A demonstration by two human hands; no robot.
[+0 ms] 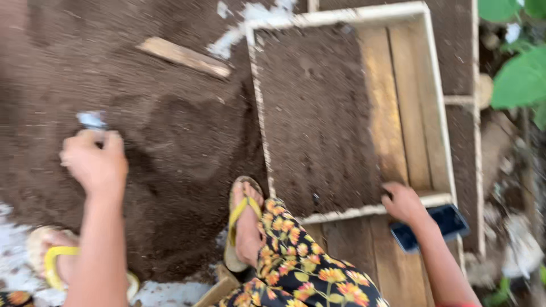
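My left hand (pixel 95 164) is closed around a small pale object (pixel 91 120) over a heap of dark soil (pixel 170 142); what the object is stays unclear in the blur. My right hand (pixel 402 203) rests on the near rim of a white-edged wooden tray (pixel 433 91), fingers curled against the rim. The tray's left part is filled with levelled dark soil (pixel 315 113); its right part shows bare planks (pixel 398 102). My feet in yellow sandals (pixel 243 219) stand on the soil heap.
A wooden stick (pixel 183 57) lies on the heap at the back. A dark phone (pixel 432 226) lies on planks by my right wrist. A second soil-filled tray (pixel 460 51) sits behind. Green leaves (pixel 520 74) hang at the right edge.
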